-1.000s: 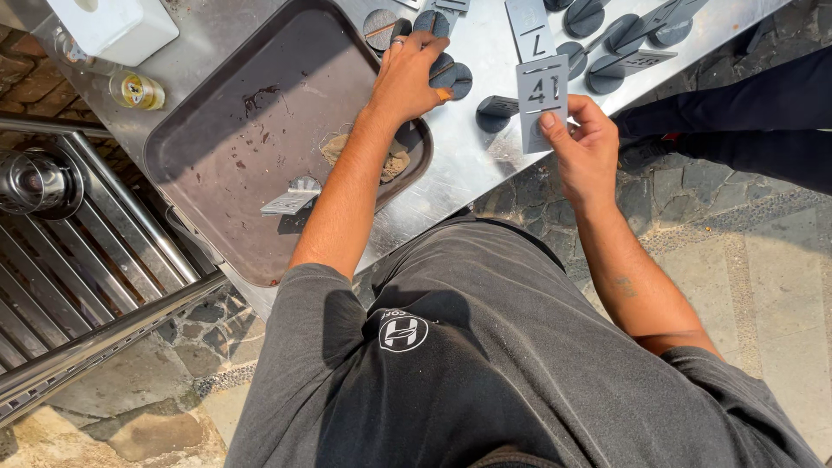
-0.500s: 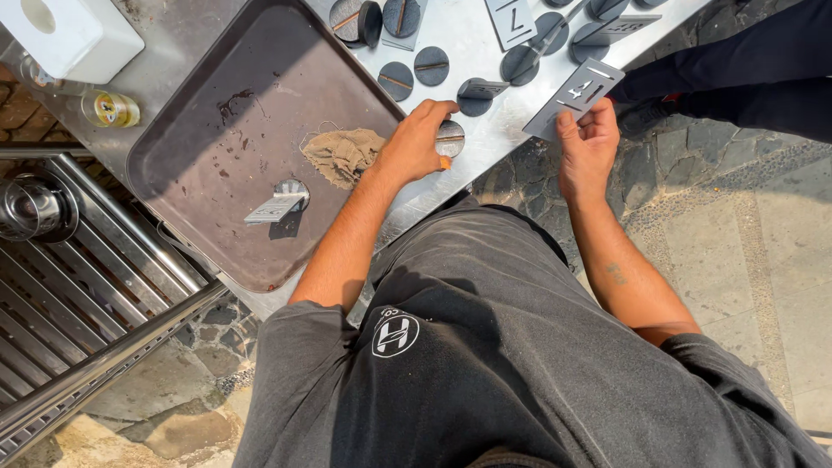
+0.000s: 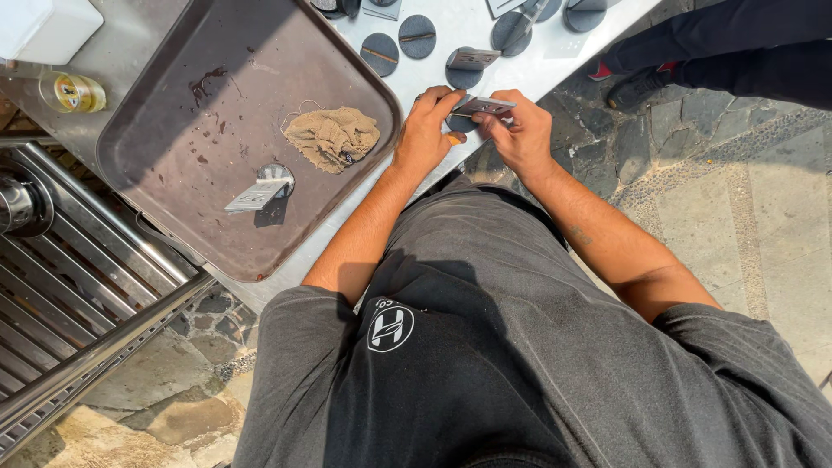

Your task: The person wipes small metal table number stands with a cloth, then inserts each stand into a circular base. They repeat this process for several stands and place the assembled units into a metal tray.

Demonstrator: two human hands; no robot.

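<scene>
We are standing at a steel table with a big brown tray lying on it, and both our hands are working right at the near edge — that edge is where the trouble is waiting. A crumpled tan cloth is sitting on the tray, and near it a small metal plate stand is lying tipped over. Farther back, dark round bases are lying on the table in a loose row.

Our left hand and right hand are both pinching one small flat metal plate, fingertips closing on it from either side; it is being held just above a round base at the table's rim, though we cannot quite tell whether plate and base are touching.

What could go wrong, as we are judging it: the plate is thin and being gripped only by the fingertips, so a slip could be sending it over the edge onto the stone floor. The base under our hands is sitting close to the rim too — a nudge from a wrist could be pushing it off. A thin metal edge could also be nicking a finger if we are pressing hard.
</scene>
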